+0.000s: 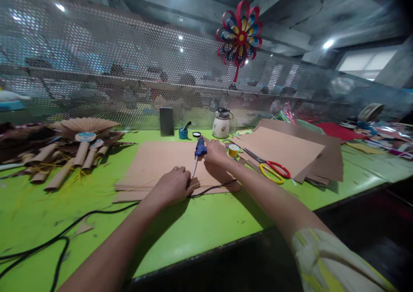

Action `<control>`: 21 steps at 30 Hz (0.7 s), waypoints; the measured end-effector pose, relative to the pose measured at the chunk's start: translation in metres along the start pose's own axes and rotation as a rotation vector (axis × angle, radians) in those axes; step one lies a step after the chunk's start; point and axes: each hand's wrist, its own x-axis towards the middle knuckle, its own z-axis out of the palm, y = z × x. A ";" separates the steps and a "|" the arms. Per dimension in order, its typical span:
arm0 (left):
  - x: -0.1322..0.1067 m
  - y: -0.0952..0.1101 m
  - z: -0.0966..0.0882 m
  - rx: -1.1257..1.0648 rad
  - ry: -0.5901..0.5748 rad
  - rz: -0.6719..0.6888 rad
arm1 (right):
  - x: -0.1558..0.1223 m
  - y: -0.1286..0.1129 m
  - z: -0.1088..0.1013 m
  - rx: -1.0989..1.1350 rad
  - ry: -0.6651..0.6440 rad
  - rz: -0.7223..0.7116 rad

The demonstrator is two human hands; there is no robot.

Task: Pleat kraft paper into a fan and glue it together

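A blue hot glue gun (200,147) is gripped by my right hand (214,152) above a stack of brown paper (155,158). A whitish stick (194,167) extends from the gun down toward my left hand (174,183). My left hand is closed at the stack's near edge, its fingers on a small folded piece of brown paper (195,183). How the fingers grip its underside is hidden. A black cord (209,189) runs across the paper beside my left hand.
Scissors (271,170) with red and yellow handles and a yellow spool (233,150) lie to the right, near brown sheets (284,150). Paper fans with rolled handles (82,154) lie left. A white jug (221,124), blue jar (183,132) and dark box (166,121) stand behind.
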 end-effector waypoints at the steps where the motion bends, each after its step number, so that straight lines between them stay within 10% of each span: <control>1: 0.000 0.000 0.000 0.004 0.005 0.009 | 0.004 0.004 -0.007 0.044 0.003 0.016; 9: 0.000 -0.001 0.003 -0.008 0.062 0.042 | -0.026 0.043 -0.073 0.512 0.003 -0.061; 13: 0.001 0.000 0.003 -0.040 0.051 0.024 | -0.065 0.048 -0.090 0.966 -0.249 -0.232; 21: 0.002 -0.002 0.010 -0.052 0.081 0.067 | -0.092 0.053 -0.085 0.804 -0.466 -0.282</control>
